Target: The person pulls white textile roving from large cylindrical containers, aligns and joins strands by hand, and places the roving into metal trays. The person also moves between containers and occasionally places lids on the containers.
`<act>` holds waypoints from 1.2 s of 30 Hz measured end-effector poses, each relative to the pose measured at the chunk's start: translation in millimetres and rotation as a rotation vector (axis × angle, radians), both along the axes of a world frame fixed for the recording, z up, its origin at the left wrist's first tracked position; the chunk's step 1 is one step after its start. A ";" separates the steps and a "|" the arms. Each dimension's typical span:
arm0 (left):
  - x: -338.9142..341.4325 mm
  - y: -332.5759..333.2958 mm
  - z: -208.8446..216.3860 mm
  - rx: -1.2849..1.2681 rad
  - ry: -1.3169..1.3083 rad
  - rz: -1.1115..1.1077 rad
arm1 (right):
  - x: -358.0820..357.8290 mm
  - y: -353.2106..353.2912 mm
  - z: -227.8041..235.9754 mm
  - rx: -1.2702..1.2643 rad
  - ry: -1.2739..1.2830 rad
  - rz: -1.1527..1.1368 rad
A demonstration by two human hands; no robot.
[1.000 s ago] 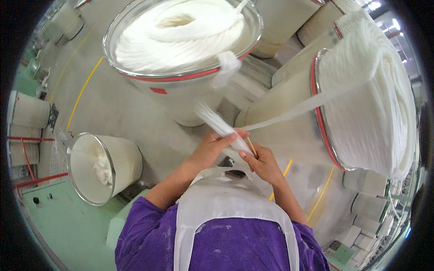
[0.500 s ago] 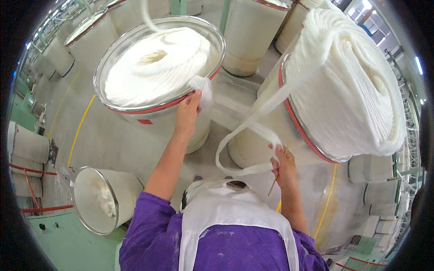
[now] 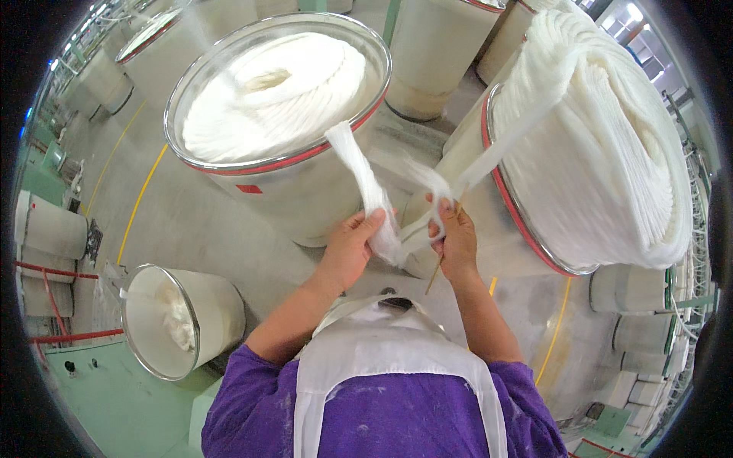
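My left hand (image 3: 351, 246) is closed on a flat white strand of cotton sliver (image 3: 357, 169), which runs down from the near rim of the left can (image 3: 298, 202). Beside it, my right hand (image 3: 458, 243) pinches a second white sliver (image 3: 508, 145) and a thin brown stick (image 3: 434, 276) slanting downward. That second sliver comes off the tall coil (image 3: 588, 168) bulging out of the right can (image 3: 477, 233); a looped, wispy part of it hangs around my right fingers. The two strands come close between my hands; whether they touch I cannot tell.
A wide sliver coil (image 3: 313, 88) fills the left can. At lower left, a smaller can (image 3: 221, 313) lies tilted with loose white fibre (image 3: 177, 324) inside. More cans (image 3: 431, 57) stand behind. Red bars (image 3: 69, 337) and a green machine surface (image 3: 114, 397) are at left.
My left hand has come down and right from the left can's rim, drawing the sliver along. My right hand has moved slightly up and left, still with its sliver and stick.
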State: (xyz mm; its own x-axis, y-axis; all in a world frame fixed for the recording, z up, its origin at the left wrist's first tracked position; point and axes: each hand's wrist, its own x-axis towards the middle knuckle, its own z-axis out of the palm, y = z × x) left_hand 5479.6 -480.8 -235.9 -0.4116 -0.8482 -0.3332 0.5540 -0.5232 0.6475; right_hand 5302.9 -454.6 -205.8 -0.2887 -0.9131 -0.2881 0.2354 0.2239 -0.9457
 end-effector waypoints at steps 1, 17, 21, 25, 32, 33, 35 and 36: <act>0.8 3.8 -0.6 0.020 0.022 -0.020 | 4.1 -0.6 -2.6 -0.002 0.011 0.021; 14.2 -8.6 -6.9 -0.168 -0.049 -0.028 | 34.2 1.3 -21.5 -0.209 0.248 0.091; 12.9 -16.2 -4.1 0.011 0.195 -0.103 | 27.1 1.7 -10.1 -0.201 0.233 0.066; 6.9 -24.0 -4.3 0.036 0.101 -0.116 | 19.4 11.7 0.7 -0.272 0.295 0.103; 3.5 -30.4 -9.3 0.031 0.178 -0.113 | 8.3 45.1 -15.1 -0.263 0.326 0.286; 3.3 -30.9 -8.1 -0.010 0.283 -0.138 | 10.7 47.5 -21.6 -0.224 0.345 0.281; 3.3 -31.4 -3.1 -0.084 0.445 -0.191 | 14.5 51.8 -32.6 -0.122 0.364 0.244; 3.4 -31.3 0.5 -0.116 0.502 -0.220 | 16.7 53.7 -36.7 -0.110 0.333 0.230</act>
State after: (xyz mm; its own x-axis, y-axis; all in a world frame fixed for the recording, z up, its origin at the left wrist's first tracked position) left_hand 5483.0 -512.1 -235.4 -0.6668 -0.7442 0.0397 0.6952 -0.6019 0.3930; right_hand 5319.5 -400.9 -242.6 -0.1347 -0.9847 -0.1107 -0.1319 0.1286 -0.9829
